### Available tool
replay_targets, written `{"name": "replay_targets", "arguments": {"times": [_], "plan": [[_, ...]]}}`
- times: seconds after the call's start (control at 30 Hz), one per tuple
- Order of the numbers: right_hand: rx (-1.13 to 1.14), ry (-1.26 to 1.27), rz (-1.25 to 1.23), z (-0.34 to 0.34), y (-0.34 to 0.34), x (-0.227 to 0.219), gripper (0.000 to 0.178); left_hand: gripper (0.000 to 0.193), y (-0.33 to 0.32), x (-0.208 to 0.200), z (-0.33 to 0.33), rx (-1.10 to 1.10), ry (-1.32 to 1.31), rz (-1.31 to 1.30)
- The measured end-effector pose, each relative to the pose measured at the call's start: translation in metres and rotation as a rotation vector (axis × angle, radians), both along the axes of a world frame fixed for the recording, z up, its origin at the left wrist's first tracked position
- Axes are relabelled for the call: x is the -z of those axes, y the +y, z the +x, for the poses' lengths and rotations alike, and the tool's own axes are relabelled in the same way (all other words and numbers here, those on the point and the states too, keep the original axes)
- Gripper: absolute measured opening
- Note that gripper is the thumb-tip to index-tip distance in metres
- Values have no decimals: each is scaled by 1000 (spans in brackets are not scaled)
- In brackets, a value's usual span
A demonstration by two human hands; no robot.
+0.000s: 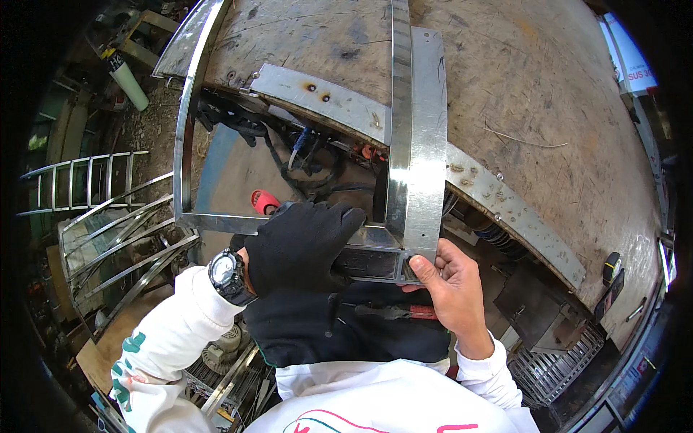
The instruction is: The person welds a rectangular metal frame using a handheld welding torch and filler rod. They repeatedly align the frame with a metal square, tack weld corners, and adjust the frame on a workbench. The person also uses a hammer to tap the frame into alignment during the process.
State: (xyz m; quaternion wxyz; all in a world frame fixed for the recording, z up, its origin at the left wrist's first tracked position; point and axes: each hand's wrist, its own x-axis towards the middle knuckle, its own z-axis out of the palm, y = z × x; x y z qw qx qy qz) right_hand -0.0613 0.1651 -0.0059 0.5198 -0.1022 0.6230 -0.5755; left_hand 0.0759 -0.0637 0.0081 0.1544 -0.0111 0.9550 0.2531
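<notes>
So there are two hands on the job here: one left hand in a black fabric glove [307, 245] and one bare right hand [456, 292]. The right hand is clamped on the near end of one dark rectangular bar with silver edging [372, 264], thumb on top, and that bar sits between the two hands, just right of the glove. The left hand's fingers are curled down over the bottom rail of one shiny square-tube metal frame [216, 222], but what's actually inside that grip is hidden, so can't tell. Three sides of the frame show, reaching up and away from both hands. One long, flat brushed-metal strip [426, 144] lies alongside the frame's right rail, its lower end right by the right hand. Just below the bar, between the hands, is one pair of red-handled pliers [411, 312]. One round-faced black watch [227, 274] is on the left wrist. Beyond the hands is one scuffed brown worktop [527, 86] with two grey metal edge plates [512, 209], the left one carrying two dark scorched spots. One red sandal [265, 202] shows just past the glove, one pale green gas cylinder [130, 85] is well off to its upper left, and one black-and-yellow tape measure [612, 267] is well right of the right hand.
</notes>
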Motion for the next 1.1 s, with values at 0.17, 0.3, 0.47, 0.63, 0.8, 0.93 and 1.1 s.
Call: {"name": "replay_targets", "arguments": {"times": [0.17, 0.3, 0.47, 0.63, 0.8, 0.93, 1.1], "plan": [[-19, 41, 75, 0, 1, -4, 30, 83, -1, -4, -10, 19, -72, 15], [-27, 25, 116, -1, 1, -5, 31, 77, -1, -6, -15, -8, -134, 46], [13, 1, 64, 1, 0, -3, 33, 77, -1, -3, -15, -8, -114, 50], [50, -15, 14, 4, 5, 4, 36, 77, -2, -3, -13, -1, -104, 31], [114, 860, 103, 29, 26, -2, 25, 70, -2, -3, -12, -28, -48, 74], [-566, 1111, 14, 57, 42, -11, 34, 69, -2, -2, -10, -25, 12, 78], [-706, 1389, 218, 70, 37, 9, 44, 67, -2, -6, -9, -38, -37, 74]]}}
